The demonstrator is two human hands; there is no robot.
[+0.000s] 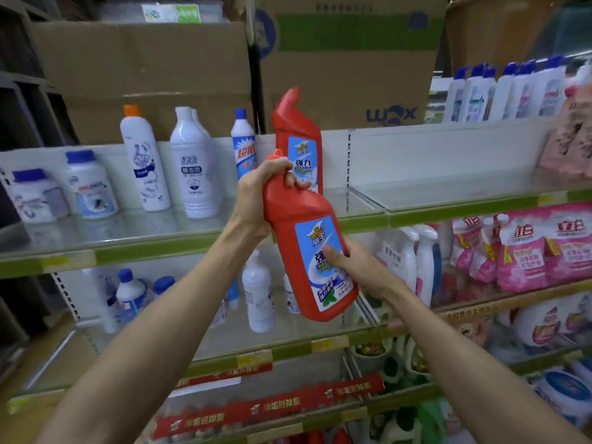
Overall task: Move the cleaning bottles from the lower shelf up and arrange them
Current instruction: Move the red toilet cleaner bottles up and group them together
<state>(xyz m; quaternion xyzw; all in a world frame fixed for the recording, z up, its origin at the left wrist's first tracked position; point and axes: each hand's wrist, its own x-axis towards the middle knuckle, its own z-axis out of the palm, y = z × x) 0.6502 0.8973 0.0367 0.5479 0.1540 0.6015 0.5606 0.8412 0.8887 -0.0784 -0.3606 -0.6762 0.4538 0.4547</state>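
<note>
I hold a red cleaning bottle (309, 251) with a blue label in the air in front of the shelves, tilted a little to the left. My left hand (266, 190) grips its neck just below the cap. My right hand (347, 262) holds its lower body, thumb on the label. A second red bottle (299, 139) of the same kind stands upright on the upper shelf (448, 200) right behind it. More red bottles (323, 439) show at the bottom edge, on the lowest shelf.
White bottles (195, 168) and tubs (89, 185) stand on the upper shelf's left half; its right half is bare glass. Below are white bottles (258, 290) and pink refill bags (525, 248). Cardboard boxes (349, 65) stand behind the shelf top.
</note>
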